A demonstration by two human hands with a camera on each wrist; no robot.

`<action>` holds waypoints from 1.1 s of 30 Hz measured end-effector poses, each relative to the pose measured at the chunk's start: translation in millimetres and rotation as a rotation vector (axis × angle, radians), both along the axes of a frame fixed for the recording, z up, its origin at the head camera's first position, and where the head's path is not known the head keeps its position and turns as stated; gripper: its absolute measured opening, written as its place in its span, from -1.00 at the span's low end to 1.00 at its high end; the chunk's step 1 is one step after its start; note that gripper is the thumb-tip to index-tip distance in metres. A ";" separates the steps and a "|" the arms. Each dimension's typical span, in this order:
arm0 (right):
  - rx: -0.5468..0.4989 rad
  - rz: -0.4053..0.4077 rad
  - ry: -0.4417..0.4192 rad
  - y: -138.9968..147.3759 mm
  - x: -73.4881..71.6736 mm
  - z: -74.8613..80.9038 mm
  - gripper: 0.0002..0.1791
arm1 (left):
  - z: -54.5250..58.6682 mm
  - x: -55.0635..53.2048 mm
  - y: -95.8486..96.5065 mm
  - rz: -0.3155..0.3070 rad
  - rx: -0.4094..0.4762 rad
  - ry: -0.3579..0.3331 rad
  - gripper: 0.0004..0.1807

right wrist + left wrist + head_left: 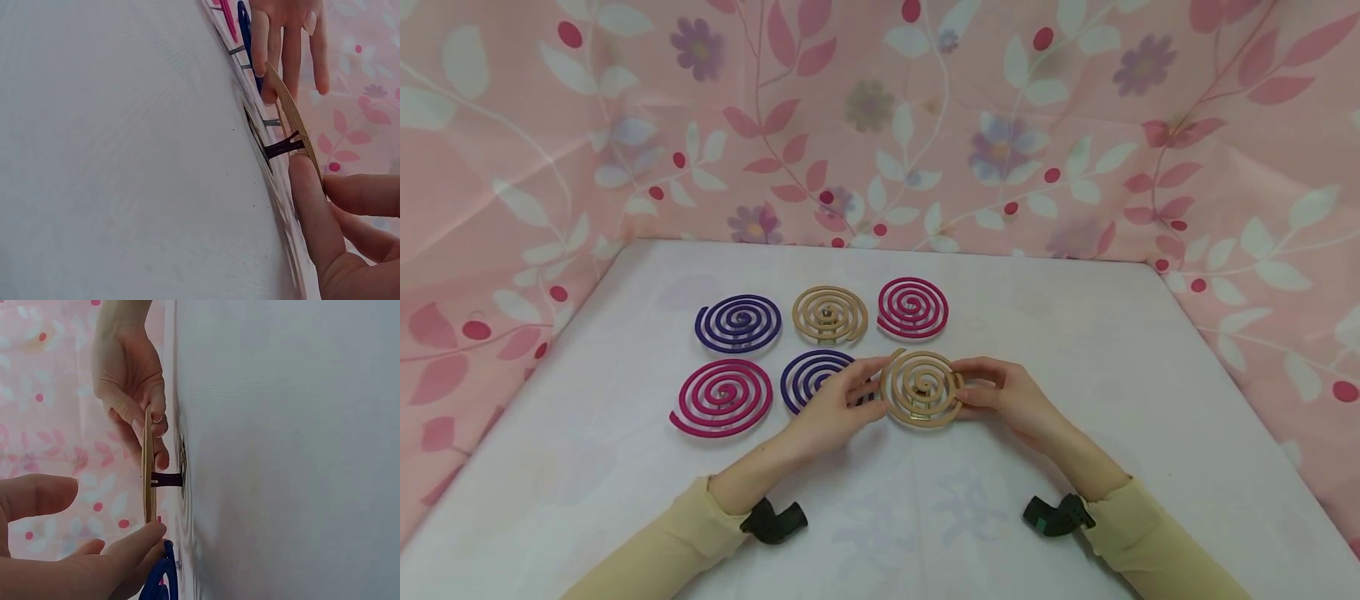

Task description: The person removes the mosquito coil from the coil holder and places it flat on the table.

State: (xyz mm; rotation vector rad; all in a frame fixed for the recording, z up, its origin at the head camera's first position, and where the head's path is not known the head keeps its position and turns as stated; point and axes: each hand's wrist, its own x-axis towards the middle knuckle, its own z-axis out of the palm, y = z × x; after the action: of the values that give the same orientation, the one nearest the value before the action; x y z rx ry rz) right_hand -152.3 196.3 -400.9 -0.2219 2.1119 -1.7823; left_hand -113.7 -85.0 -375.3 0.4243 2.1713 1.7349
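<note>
Tan spiral coil sits atop a forked stand.

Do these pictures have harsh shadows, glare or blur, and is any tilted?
Head view: soft light, faint shadows on the white table, no strong glare. Left wrist view: scene turned sideways; the tan coil, seen edge-on, looks sharper than the patterned curtain. Right wrist view: scene also steeply tilted, curtain slightly soft.
</note>
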 end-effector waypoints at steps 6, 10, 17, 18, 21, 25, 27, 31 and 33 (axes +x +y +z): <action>-0.006 -0.014 -0.013 -0.4 1.4 0.8 -0.47 | -2.8 0.6 1.5 0.008 0.003 0.003 -0.37; -0.049 -0.006 -0.040 -0.6 2.2 2.4 -0.47 | -4.1 0.2 1.3 0.017 0.005 -0.002 -0.38; -0.095 -0.018 -0.070 -1.5 2.6 5.6 -0.48 | -5.9 -1.1 0.3 0.026 0.010 0.008 -0.39; -0.099 -0.020 -0.074 -1.8 2.8 6.0 -0.47 | -6.0 -1.2 0.2 0.027 0.010 0.010 -0.39; -0.111 -0.027 -0.085 -2.5 3.0 6.6 -0.48 | -5.3 -1.1 0.2 0.031 0.012 0.011 -0.40; -0.121 -0.028 -0.082 -2.1 3.7 5.8 -0.48 | -4.2 -0.2 1.2 0.039 0.011 0.006 -0.41; -0.125 -0.032 -0.078 -1.9 4.1 5.3 -0.48 | -3.9 0.1 2.1 0.045 0.015 0.005 -0.41; -0.131 -0.031 -0.071 -1.8 4.1 5.7 -0.47 | -3.8 0.0 3.5 0.062 0.035 0.000 -0.42; -0.133 -0.033 -0.072 -2.2 3.9 6.6 -0.48 | -3.7 -0.5 3.7 0.069 0.043 -0.003 -0.42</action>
State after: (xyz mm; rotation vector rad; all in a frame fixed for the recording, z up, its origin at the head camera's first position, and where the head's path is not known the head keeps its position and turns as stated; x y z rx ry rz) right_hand -148.4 194.1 -394.2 -0.1561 1.9613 -1.9224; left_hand -114.1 -81.3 -379.0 0.3609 2.1735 1.8206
